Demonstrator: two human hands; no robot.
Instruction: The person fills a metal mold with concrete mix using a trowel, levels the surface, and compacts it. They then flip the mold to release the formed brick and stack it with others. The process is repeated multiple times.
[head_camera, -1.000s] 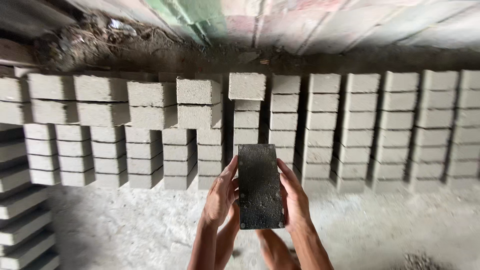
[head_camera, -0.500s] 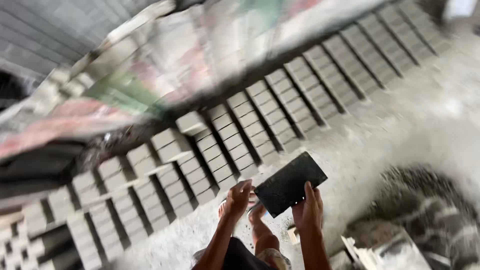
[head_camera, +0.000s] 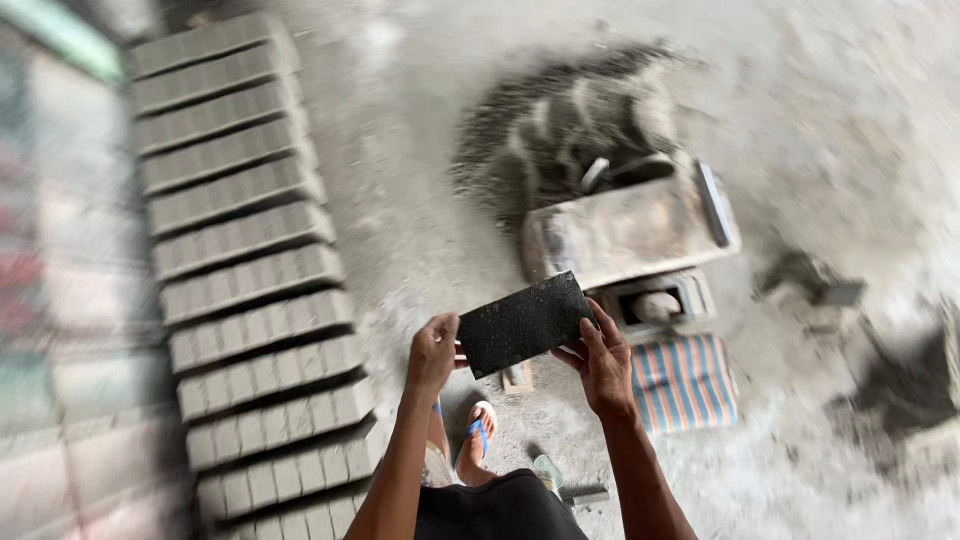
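Head view, blurred by motion. A dark, flat, rectangular plate with a gritty, speckled face is held tilted in the air between both hands, above the floor. The left hand is closed on its left end; the right hand grips its right edge, fingers spread along the rim. Just beyond the plate stands a box-shaped mould, rough and grey with caked mortar; a smaller open box below it holds a pale rounded lump, kind unclear. A striped cloth pad lies beside the right hand. A dark, loose sand heap spreads behind the mould. Rows of grey rectangular blocks lie left. A sandalled foot rests on the dusty concrete.
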